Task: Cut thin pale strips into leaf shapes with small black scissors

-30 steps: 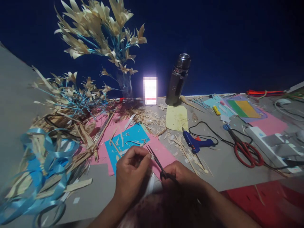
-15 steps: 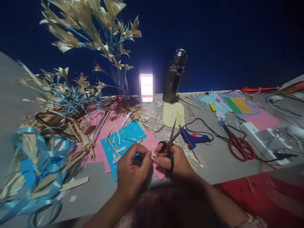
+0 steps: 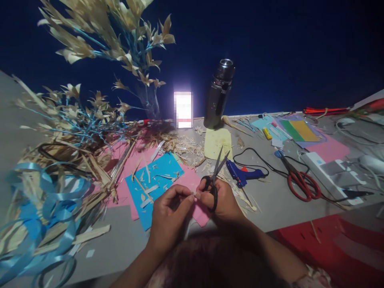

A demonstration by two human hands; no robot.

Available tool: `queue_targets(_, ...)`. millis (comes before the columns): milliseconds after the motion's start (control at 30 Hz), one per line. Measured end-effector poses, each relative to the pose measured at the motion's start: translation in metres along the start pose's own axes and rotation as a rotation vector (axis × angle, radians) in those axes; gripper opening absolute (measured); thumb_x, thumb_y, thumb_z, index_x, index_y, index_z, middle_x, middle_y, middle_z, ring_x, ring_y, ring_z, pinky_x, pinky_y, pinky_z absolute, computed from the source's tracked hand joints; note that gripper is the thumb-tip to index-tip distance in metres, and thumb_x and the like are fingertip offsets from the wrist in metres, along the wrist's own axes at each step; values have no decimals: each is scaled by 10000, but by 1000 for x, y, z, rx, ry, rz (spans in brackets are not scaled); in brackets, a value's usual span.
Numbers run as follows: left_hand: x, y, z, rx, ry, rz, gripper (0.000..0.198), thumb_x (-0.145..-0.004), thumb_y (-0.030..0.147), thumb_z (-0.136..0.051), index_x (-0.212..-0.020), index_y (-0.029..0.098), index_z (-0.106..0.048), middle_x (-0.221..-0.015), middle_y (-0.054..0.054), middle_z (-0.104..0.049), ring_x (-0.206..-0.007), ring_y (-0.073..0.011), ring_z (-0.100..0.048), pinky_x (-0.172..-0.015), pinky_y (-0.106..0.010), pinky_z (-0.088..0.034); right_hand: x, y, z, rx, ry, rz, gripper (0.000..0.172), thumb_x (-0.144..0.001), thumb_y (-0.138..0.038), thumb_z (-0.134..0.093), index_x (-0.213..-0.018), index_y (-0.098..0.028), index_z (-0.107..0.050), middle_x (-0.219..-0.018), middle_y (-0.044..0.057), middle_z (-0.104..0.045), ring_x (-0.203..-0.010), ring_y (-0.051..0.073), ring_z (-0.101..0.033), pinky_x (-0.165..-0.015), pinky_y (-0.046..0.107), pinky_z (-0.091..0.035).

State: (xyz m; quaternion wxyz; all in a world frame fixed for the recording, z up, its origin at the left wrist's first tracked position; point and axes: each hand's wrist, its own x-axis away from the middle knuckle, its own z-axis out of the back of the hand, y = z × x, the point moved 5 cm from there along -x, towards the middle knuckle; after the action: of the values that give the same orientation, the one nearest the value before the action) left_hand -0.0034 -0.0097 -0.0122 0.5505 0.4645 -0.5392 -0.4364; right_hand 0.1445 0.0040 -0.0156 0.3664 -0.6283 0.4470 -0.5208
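A pair of black-handled scissors (image 3: 214, 176) sits in my right hand (image 3: 225, 202), its blades parted a little and pointing up and away from me. The thumb and a fingertip of that hand also meet at a tiny pale piece. My left hand (image 3: 171, 216) pinches the same small piece (image 3: 194, 194), which is mostly hidden by the fingertips. Both hands almost touch, above a pink sheet (image 3: 204, 214). To their left lies a blue sheet (image 3: 139, 212) strewn with pale scraps. A blue glue gun (image 3: 249, 175) rests just beyond my right hand.
Dried-husk flowers (image 3: 132, 60) stand at back left, with light-blue ribbon (image 3: 63, 224) in front. A steel flask (image 3: 217, 100) stands behind a yellow pad (image 3: 217, 154). On the right lie red-handled scissors (image 3: 303, 186), a white power strip (image 3: 325, 174) and coloured sheets (image 3: 303, 132).
My fingertips have come together at the small pale piece. The scissor blades have closed slightly, and the whole view has shifted a little.
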Motion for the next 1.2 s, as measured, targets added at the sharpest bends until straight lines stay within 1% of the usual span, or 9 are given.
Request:
queue_targets(133,-1,-14,-7,303,-26,144,176,-769,291,-798,-780,194,-652,-721,20,-649,-685,-136,-577,-700,-266,-478,1,4,-4,10,15,-31,311,-563,-288,-815,-744,-171,-589,-572,-65,-510,-503,77,-410,-464,197,-318)
queue_targets(267,-2,-13,-12,455,-55,191,155,-802,286,-761,-755,184,-654,-687,22,-631,-649,-122,-562,-663,-243,-467,1,15,-9,-22,-20,-32,326,-589,-274,-834,-787,-173,-596,-599,-49,-564,-508,90,-475,-472,195,-355)
queue_targets(400,-4,-10,-10,386,-63,172,184,-808,306,-722,-710,187,-620,-639,24,-591,-603,-129,-531,-597,-243,-436,2,19,-8,14,-46,-5,281,-641,-268,-805,-805,-178,-596,-603,-53,-557,-500,88,-467,-466,196,-363)
queue_targets(567,-5,-5,-4,-21,-44,94,194,-791,282,-684,-649,192,-588,-621,29,-539,-578,-124,-450,-542,-241,-359,3,0,2,199,42,150,288,-667,-257,-798,-890,-192,-628,-724,-20,-632,-558,101,-483,-505,209,-389)
queue_targets(667,-4,3,-5,-185,-68,24,217,-778,293,-656,-605,192,-574,-594,23,-529,-591,-139,-456,-557,-254,-349,2,-12,4,295,70,254,202,-691,-265,-767,-820,-194,-628,-645,-39,-582,-528,96,-451,-499,214,-372)
queue_targets(733,-4,4,-8,-171,-108,30,229,-768,306,-657,-590,194,-567,-572,23,-512,-575,-139,-445,-549,-257,-336,1,-14,4,276,86,250,185,-686,-278,-752,-779,-191,-618,-616,-43,-562,-521,98,-460,-497,216,-381)
queue_targets(867,-4,-3,-14,69,-198,149,246,-771,355,-674,-604,199,-584,-588,-10,-556,-580,-165,-507,-566,-279,-403,-2,-10,5,176,133,174,216,-649,-309,-748,-751,-189,-599,-581,-47,-537,-504,101,-470,-474,217,-388)
queue_targets(1000,-4,-9,-17,262,-246,177,312,-827,459,-647,-686,180,-654,-665,-54,-608,-666,-198,-577,-650,-313,-476,2,-11,5,215,201,237,170,-666,-300,-713,-733,-198,-594,-548,-53,-515,-481,97,-453,-458,219,-377)
queue_targets(1200,-3,-13,-16,243,-176,201,231,-744,384,-773,-732,183,-660,-699,-33,-639,-655,-172,-584,-648,-295,-484,6,-15,5,270,230,293,133,-677,-295,-682,-698,-199,-593,-548,-49,-508,-481,95,-446,-458,219,-364)
